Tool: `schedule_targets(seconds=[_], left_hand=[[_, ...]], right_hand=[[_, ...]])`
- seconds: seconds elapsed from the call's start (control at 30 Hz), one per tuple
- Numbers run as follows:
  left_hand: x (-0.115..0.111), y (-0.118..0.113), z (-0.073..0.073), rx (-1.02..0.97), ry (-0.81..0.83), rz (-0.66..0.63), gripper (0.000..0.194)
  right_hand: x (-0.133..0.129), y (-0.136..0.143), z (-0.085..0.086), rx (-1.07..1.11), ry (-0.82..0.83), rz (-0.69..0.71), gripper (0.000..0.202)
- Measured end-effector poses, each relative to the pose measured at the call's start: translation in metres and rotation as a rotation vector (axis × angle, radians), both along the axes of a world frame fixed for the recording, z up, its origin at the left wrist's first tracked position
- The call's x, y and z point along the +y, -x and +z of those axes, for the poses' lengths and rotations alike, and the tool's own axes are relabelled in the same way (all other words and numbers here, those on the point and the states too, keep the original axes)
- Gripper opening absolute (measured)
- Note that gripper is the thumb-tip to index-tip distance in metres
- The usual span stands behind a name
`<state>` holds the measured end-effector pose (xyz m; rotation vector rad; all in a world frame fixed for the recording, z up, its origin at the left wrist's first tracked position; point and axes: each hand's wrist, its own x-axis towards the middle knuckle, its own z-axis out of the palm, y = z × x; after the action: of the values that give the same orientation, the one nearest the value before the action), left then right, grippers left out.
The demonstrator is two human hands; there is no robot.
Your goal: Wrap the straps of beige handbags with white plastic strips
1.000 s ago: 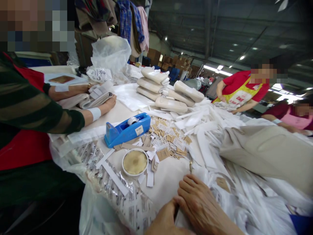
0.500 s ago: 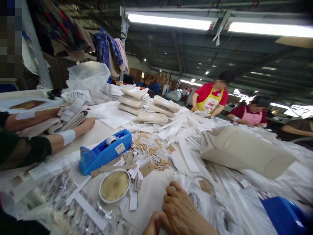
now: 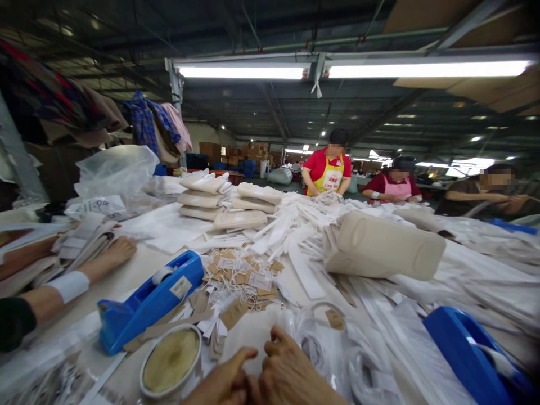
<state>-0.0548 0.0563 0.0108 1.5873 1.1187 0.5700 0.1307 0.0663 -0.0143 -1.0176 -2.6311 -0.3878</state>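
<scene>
At the bottom centre, my left hand (image 3: 225, 378) and my right hand (image 3: 291, 368) are close together over the pale table surface, their fingers curled towards each other. Whatever the fingers may hold is hidden. Just left of them stands a round white-rimmed dish (image 3: 172, 360) with a yellowish pad. Beyond my hands lie a heap of brown tags with white strings (image 3: 240, 270) and a few paper strips. To the right of my right hand are clear plastic and rolls of tape (image 3: 314, 346).
A blue tape dispenser (image 3: 152, 298) stands left, another (image 3: 468, 354) right. Folded beige pieces (image 3: 202, 197), a large beige bundle (image 3: 383, 247) and white strips (image 3: 295, 219) cover the far side. A neighbour's hand (image 3: 118, 252) is at left; several people work beyond.
The view has turned right and levelled, so most things sit further left. My left hand now shows more, its thumb raised beside my right hand.
</scene>
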Motion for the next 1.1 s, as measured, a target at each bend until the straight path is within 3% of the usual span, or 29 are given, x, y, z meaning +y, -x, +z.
schedule_targets(seconds=[0.03, 0.13, 0.2, 0.23, 0.27, 0.37, 0.43, 0.53, 0.67, 0.73, 0.83, 0.9, 1.0, 1.1], left_hand=[[0.012, -0.002, 0.014, 0.053, -0.064, 0.012, 0.036], [0.062, -0.037, 0.05, 0.632, -0.669, 0.031, 0.039], [0.1, -0.078, 0.061, 0.787, -0.914, -0.188, 0.043], [0.119, -0.1, 0.061, 0.817, -1.002, -0.351, 0.041], [0.136, -0.122, 0.059, 0.809, -1.037, -0.432, 0.04], [0.174, -0.179, 0.04, 0.783, -1.111, -0.586, 0.033], [0.189, -0.203, 0.026, 0.783, -1.146, -0.638, 0.027], [0.197, -0.221, 0.012, 0.783, -1.199, -0.627, 0.021], [0.197, -0.221, 0.019, 0.724, -1.286, -0.593, 0.016], [0.194, -0.215, 0.036, 0.689, -1.317, -0.594, 0.014], [0.185, -0.196, 0.073, 0.638, -1.337, -0.567, 0.022], [0.174, -0.174, 0.101, 0.587, -1.33, -0.479, 0.034], [0.143, -0.127, 0.141, 0.215, -1.197, -0.198, 0.058], [0.096, -0.068, 0.157, -0.096, -1.003, -0.012, 0.069]], right_hand=[[0.0, 0.001, -0.001, -0.002, -0.007, 0.001, 0.036], [0.003, 0.001, -0.008, -0.006, -0.029, 0.004, 0.037], [0.006, 0.001, -0.012, -0.019, -0.025, 0.018, 0.038], [0.008, 0.001, -0.015, -0.034, -0.016, 0.024, 0.038], [0.011, 0.001, -0.016, -0.054, 0.001, 0.023, 0.038], [0.019, 0.005, -0.02, -0.118, 0.08, 0.023, 0.039], [0.024, 0.007, -0.021, -0.143, 0.122, 0.035, 0.039], [0.03, 0.009, -0.023, -0.161, 0.139, 0.064, 0.037], [0.025, 0.006, -0.023, -0.162, 0.109, 0.069, 0.032], [0.015, 0.004, -0.017, -0.135, 0.091, 0.003, 0.032], [-0.003, 0.0, -0.003, -0.048, 0.057, -0.046, 0.034], [-0.011, -0.003, 0.005, -0.002, 0.05, -0.025, 0.033], [-0.013, -0.007, 0.01, 0.037, 0.046, 0.024, 0.033], [-0.01, -0.01, 0.015, 0.109, 0.08, 0.074, 0.037]])
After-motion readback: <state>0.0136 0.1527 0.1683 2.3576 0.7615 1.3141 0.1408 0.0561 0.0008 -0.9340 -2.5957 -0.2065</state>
